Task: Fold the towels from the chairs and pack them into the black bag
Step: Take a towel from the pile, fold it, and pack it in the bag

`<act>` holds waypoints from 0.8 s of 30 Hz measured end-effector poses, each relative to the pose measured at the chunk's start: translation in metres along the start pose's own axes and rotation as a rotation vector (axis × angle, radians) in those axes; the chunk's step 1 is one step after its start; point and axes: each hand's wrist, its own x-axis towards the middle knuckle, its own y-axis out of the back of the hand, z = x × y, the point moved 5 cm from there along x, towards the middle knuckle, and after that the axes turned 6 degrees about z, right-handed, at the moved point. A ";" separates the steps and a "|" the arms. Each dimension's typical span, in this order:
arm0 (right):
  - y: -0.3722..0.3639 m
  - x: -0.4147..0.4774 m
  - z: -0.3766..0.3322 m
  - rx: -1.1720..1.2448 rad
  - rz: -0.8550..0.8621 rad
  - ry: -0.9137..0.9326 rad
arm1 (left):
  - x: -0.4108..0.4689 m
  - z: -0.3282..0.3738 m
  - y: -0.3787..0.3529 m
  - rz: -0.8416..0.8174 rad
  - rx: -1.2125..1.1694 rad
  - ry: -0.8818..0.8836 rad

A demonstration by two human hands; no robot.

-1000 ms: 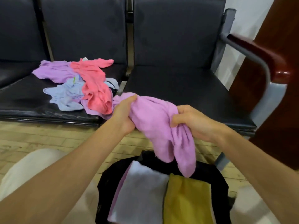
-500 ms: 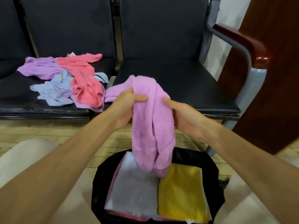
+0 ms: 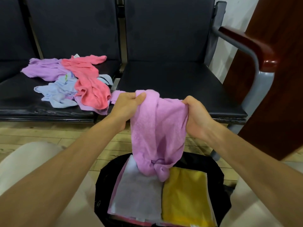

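I hold a pink-violet towel (image 3: 157, 131) up between both hands, over the black bag (image 3: 219, 176). My left hand (image 3: 127, 104) grips its upper left edge and my right hand (image 3: 196, 117) grips its upper right edge. The towel hangs bunched, its lower end touching the folded towels in the bag: a pale grey one (image 3: 136, 194) on the left and a yellow one (image 3: 185, 197) on the right. On the left chair seat (image 3: 19, 102) lie loose towels: a coral one (image 3: 88, 79), a lilac one (image 3: 44, 69) and a light blue one (image 3: 55, 94).
The right chair seat (image 3: 172, 82) is bare black leather. A grey metal armrest with a dark red wooden top (image 3: 250, 45) stands at the right, beside a brown wooden panel (image 3: 278, 95). Wooden floor (image 3: 49, 135) runs under the chairs. My knees flank the bag.
My hands have moved apart, spreading the top of the towel. The right hand went from beside the hanging towel to gripping its upper right edge.
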 end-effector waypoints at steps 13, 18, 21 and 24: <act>0.004 -0.001 -0.005 -0.156 0.081 0.123 | -0.004 -0.007 -0.008 -0.135 -0.126 0.213; 0.002 0.000 -0.009 -0.231 0.058 0.199 | -0.012 0.003 -0.008 -0.160 0.386 0.008; 0.006 0.000 -0.014 -0.432 0.157 0.304 | -0.009 0.005 0.000 -0.138 0.587 -0.092; 0.008 -0.002 -0.024 -0.727 0.257 0.473 | -0.008 -0.002 0.003 -0.211 0.647 -0.062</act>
